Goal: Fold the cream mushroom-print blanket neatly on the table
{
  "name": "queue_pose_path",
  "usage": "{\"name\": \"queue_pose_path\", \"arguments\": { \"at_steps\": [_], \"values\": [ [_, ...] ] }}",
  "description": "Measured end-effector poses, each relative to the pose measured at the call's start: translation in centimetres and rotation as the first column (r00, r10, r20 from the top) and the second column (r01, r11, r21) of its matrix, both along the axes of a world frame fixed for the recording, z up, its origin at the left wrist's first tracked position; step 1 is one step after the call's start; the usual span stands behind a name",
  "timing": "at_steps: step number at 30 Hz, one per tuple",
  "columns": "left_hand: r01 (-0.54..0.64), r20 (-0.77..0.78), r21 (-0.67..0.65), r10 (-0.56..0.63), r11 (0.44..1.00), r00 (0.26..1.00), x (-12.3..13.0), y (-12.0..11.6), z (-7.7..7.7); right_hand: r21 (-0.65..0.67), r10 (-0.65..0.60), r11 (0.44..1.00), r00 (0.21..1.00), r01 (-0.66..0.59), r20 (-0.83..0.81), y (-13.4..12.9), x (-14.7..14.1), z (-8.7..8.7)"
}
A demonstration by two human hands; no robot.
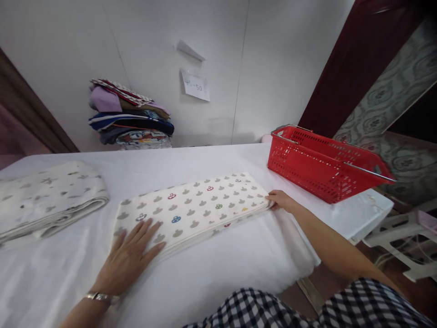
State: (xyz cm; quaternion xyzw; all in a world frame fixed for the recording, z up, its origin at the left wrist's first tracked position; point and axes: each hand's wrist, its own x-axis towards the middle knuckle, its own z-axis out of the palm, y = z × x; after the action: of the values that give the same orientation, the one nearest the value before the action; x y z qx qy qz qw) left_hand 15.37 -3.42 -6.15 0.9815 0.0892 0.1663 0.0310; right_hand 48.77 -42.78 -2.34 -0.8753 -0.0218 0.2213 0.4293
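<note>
A white folded cloth [201,205] lies as a long strip on the table, printed with grey mushroom shapes and a few coloured ones. Its several layers show along the near edge. My left hand [131,255] rests flat on the cloth's left end, fingers spread. At the opposite end, my right hand [279,201] pinches the near right corner, with the thumb and part of the fingers hidden from sight. Further left lies a second folded white cloth [51,196] with small grey and dark prints, untouched by either hand.
A red plastic basket [303,168] with metal handles stands at the table's back right. Behind the table, a stack of folded fabrics [131,118] sits at the left against the wall. White sheeting covers the table [218,269]. A white plastic stool [403,237] is at the lower right.
</note>
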Motion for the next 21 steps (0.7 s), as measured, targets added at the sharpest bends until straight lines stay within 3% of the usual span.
{"name": "queue_pose_path", "arguments": {
  "at_steps": [5, 10, 11, 13, 15, 16, 18, 21],
  "values": [
    [-0.045, -0.060, -0.002, 0.045, 0.999, 0.997, 0.0, -1.0, 1.4, -0.112, 0.038, 0.993, 0.996, -0.029, 0.079, -0.1, 0.0, -0.3],
    [-0.028, 0.025, 0.069, 0.027, 0.997, 0.999, -1.5, -1.0, 1.0, -0.280, 0.129, 0.959, 0.953, -0.049, 0.275, 0.3, -0.2, 0.2],
    [-0.030, 0.032, 0.086, 0.027, 0.996, 0.999, -2.0, -1.0, 0.8, -0.321, 0.193, 0.944, 0.908, -0.069, 0.371, 0.6, -0.5, 0.4],
    [-0.032, 0.033, 0.108, 0.029, 0.994, 0.999, -3.0, -0.9, 0.5, -0.409, 0.376, 0.900, 0.737, -0.147, 0.562, 1.4, -1.3, 0.6],
    [-0.039, -0.001, 0.106, 0.039, 0.994, 0.999, -4.1, -1.1, 0.4, -0.486, 0.550, 0.832, 0.525, -0.269, 0.650, 2.4, -2.3, 0.3],
    [-0.047, -0.027, 0.095, 0.050, 0.994, 0.998, -4.6, -1.3, 0.5, -0.511, 0.611, 0.791, 0.459, -0.335, 0.645, 2.8, -2.8, -0.1],
    [-0.076, -0.086, 0.055, 0.081, 0.996, 0.993, -5.3, -1.8, 0.9, -0.560, 0.704, 0.710, 0.394, -0.427, 0.591, 3.3, -3.6, -1.2],
    [-0.123, -0.153, -0.030, 0.117, 0.992, 0.981, -5.9, -2.5, 1.5, -0.613, 0.766, 0.643, 0.401, -0.460, 0.502, 3.3, -3.9, -2.8]
  ]
}}
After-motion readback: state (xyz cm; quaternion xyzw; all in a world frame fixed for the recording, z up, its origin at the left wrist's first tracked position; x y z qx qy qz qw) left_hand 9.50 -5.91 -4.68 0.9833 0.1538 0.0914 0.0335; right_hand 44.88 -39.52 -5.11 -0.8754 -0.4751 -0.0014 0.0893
